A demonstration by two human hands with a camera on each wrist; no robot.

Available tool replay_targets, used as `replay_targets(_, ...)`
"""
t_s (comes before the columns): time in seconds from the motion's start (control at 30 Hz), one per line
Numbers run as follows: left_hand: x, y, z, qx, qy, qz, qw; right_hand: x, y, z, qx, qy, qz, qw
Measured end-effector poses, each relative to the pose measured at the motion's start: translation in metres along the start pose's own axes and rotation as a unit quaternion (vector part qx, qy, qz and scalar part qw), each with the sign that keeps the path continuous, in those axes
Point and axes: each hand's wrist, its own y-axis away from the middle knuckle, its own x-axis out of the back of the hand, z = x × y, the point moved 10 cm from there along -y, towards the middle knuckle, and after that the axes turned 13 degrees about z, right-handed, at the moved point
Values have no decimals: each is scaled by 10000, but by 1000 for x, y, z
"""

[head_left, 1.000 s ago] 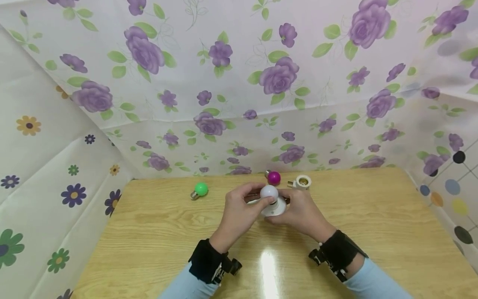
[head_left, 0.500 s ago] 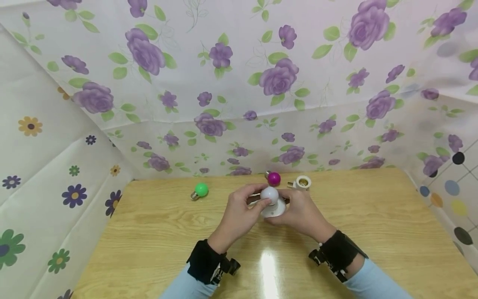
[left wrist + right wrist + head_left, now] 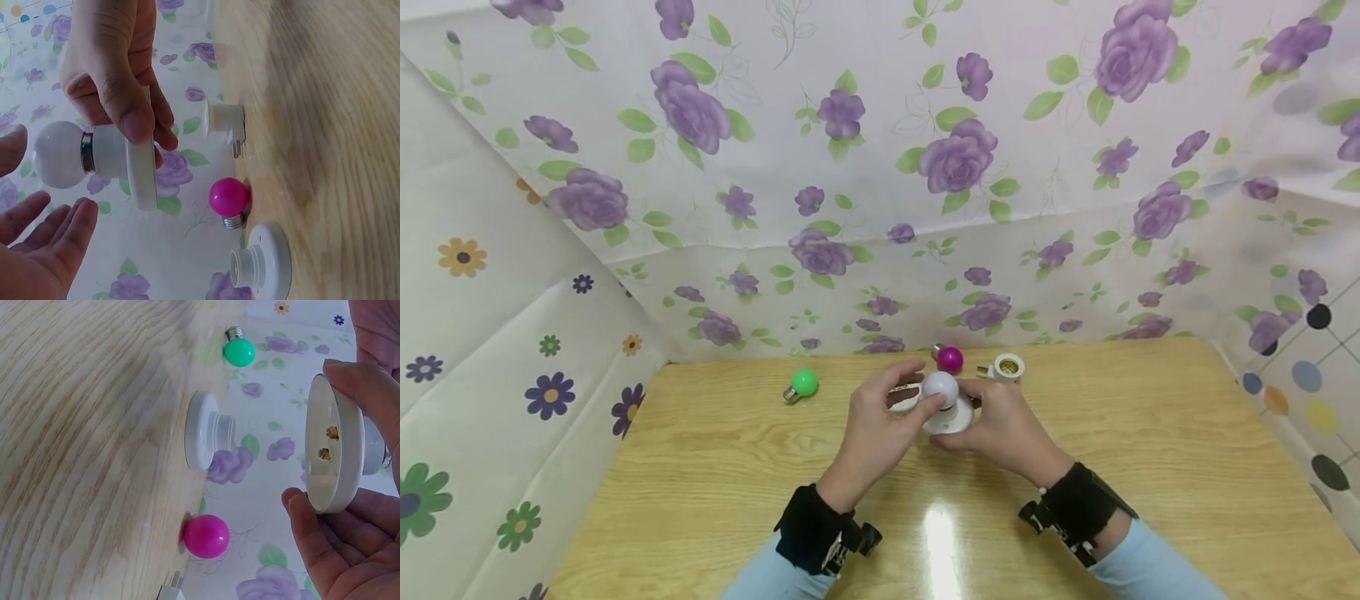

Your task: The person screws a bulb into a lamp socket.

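My right hand grips a white round-base lamp holder by its base, off the table. The base's hollow underside with two brass terminals shows in the right wrist view. A white bulb sits in that holder, with a metal band of its cap visible at the socket mouth. My left hand is spread around the bulb; in the left wrist view its fingers and thumb stand apart from the glass. Behind the left hand, a second round-base lamp holder stands on the table, its socket without a bulb.
A magenta bulb lies at the table's back edge, with a white plug-in socket to its right. A green bulb lies farther left. Floral cloth rises behind the wooden table.
My left fingers have spread away from the white bulb, baring more of the second lamp holder behind them. The right hand keeps its grip in nearly the same place.
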Motion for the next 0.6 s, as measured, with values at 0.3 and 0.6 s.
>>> replay_targets(0.3,0,3,11,277,146,14,9995,-1,0,2,-33,35,-30,10000)
replay_targets(0.6,-9,4,-7,180,269,-245,9992,0,0,1,-14,-79,-39,10000)
